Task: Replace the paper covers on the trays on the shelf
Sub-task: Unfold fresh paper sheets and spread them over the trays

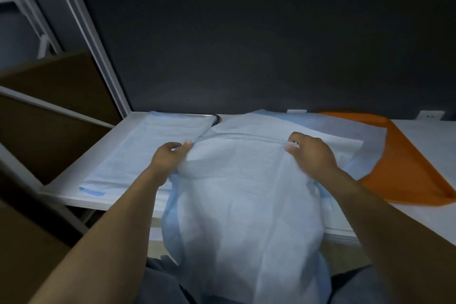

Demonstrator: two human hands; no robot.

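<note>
Left hand (170,155) and right hand (311,155) pinch a pale-blue, crumpled paper cover (241,205).

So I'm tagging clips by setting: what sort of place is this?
Probably a clinic or lab supply room: a white metal shelf against a dark wall, pale blue disposable paper covers held by both hands, an orange tray and cardboard boxes beside it.

This looks like a clinic or lab storeroom: a white metal shelf (74,187) stands against a dark wall (246,44), with brown cardboard boxes (49,116) stacked at the left, light-blue disposable paper covers (153,150) over trays, and an orange tray (407,170) at the right.
</note>
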